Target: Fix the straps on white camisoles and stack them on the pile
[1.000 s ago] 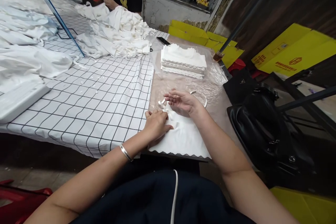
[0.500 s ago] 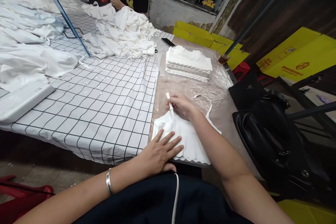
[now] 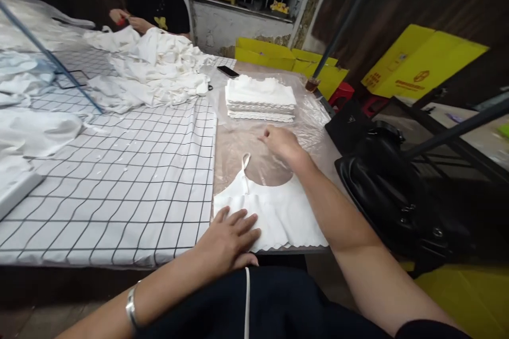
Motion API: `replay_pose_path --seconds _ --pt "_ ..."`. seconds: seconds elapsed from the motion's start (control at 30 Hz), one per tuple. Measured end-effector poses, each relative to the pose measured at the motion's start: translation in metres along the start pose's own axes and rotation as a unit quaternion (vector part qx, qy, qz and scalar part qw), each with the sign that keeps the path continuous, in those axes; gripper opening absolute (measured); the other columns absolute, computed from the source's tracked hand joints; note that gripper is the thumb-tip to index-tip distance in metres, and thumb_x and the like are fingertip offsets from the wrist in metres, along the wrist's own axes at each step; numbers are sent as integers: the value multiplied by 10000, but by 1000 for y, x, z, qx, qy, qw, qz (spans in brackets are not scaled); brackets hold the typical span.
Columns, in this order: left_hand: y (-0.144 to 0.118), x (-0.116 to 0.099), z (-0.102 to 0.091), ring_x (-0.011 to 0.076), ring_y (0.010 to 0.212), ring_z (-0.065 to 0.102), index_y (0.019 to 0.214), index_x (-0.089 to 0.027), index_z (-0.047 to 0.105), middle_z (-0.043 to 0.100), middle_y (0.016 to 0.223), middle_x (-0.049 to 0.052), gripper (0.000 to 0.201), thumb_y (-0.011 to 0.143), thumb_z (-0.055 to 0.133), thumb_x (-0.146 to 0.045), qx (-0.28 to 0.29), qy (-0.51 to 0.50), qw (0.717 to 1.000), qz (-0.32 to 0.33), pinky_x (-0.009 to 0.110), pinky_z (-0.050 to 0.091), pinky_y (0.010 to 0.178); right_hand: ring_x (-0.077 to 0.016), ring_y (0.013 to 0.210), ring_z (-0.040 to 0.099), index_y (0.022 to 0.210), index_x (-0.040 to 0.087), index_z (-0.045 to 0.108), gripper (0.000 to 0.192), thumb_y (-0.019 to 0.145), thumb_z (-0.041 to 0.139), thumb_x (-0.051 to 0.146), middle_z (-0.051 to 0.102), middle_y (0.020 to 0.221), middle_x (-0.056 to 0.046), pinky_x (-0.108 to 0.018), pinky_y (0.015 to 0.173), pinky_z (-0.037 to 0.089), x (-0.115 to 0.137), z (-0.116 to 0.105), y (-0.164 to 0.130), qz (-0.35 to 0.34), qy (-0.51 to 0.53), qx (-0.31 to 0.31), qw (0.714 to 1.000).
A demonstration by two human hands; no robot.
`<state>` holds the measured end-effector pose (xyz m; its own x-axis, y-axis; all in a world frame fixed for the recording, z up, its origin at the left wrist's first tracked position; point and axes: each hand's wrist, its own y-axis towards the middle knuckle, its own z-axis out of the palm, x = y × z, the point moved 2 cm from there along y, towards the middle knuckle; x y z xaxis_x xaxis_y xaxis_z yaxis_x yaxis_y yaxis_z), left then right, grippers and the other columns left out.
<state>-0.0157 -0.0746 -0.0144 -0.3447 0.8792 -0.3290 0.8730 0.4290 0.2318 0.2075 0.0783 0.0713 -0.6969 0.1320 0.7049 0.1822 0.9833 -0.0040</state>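
A small white camisole top (image 3: 274, 212) with thin straps lies flat at the near edge of the table, on clear plastic sheeting (image 3: 254, 148). My left hand (image 3: 228, 235) rests flat, fingers spread, on the top's lower left corner. My right hand (image 3: 280, 143) reaches over the top toward its right strap, fingers curled low on the plastic; whether it pinches the strap is hidden. Farther back sits a neat stack of folded white tops (image 3: 260, 99).
A white grid-pattern cloth (image 3: 119, 169) covers the table's left part, with a heap of white garments (image 3: 147, 69) at the back. Another person (image 3: 155, 2) works there. A phone (image 3: 228, 71), a drink glass (image 3: 312, 85), a black bag (image 3: 393, 185) and yellow boxes (image 3: 421, 63) lie to the right.
The top has been spread flatter with its left strap laid straight. My right hand let go of that strap and moved right and back. My left hand stayed pressed on the hem.
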Motion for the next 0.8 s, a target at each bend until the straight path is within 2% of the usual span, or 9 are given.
replay_pose_path --seconds 0.07,0.13,0.2,0.3,0.4,0.5,0.63,0.7,0.8 --pt "18 8 -22 244 1005 621 1039 -228 685 703 1074 89 335 963 450 -455 -8 -72 997 -38 394 440 876 -155 621 514 719 224 552 191 853 623 341 537 591 20 -270 615 358 -24 -32 -49 -101 -73 -101 987" --pt "53 17 -38 191 828 617 888 -193 675 687 880 74 301 972 434 -353 -32 -125 988 -80 320 452 756 -143 583 491 725 223 547 212 886 561 361 553 622 17 -269 585 340 -57 -39 -107 -123 -85 -90 985" --pt "104 24 -40 182 784 602 817 -175 647 658 822 70 288 958 454 -335 -64 -141 980 -123 297 445 719 -145 546 465 663 225 502 254 869 587 347 519 572 25 -276 560 321 -89 -24 -161 -128 -101 -43 986" --pt "186 27 -15 224 873 618 834 -161 652 668 889 100 294 939 492 -385 -56 -102 976 -185 325 445 777 -179 628 483 675 225 482 250 901 558 303 547 626 -5 -309 623 325 -116 7 -209 -116 -158 -115 974" --pt "245 24 19 306 1004 607 960 -138 659 662 1046 166 328 877 586 -446 23 -29 970 -241 385 440 835 -192 665 483 702 227 476 229 914 550 273 564 664 -17 -322 654 319 -119 22 -221 -114 -175 -153 966" --pt "268 26 35 326 1062 586 1029 -132 642 640 1108 189 309 866 602 -392 53 0 968 -245 410 433 868 -196 687 489 706 227 471 220 905 563 248 569 679 -17 -320 662 318 -116 21 -219 -119 -167 -147 968" --pt "276 63 18 323 1177 517 1153 -173 594 567 1274 187 279 903 503 -255 -26 38 954 -295 460 408 925 -196 692 495 716 226 477 197 883 581 223 584 692 -16 -322 656 317 -116 16 -220 -123 -150 -129 973" --pt "279 88 5 350 1200 500 1141 -163 600 553 1304 201 295 863 549 -246 10 45 939 -342 467 409 917 -197 689 494 715 225 481 191 885 566 219 591 695 -21 -328 655 322 -118 17 -221 -124 -141 -124 974" --pt "284 111 -15 318 1038 600 989 -138 645 658 1115 189 207 818 593 -241 79 34 929 -359 379 443 825 -199 678 492 694 226 492 201 885 555 236 594 685 -29 -336 649 337 -119 18 -221 -115 -103 -121 981"
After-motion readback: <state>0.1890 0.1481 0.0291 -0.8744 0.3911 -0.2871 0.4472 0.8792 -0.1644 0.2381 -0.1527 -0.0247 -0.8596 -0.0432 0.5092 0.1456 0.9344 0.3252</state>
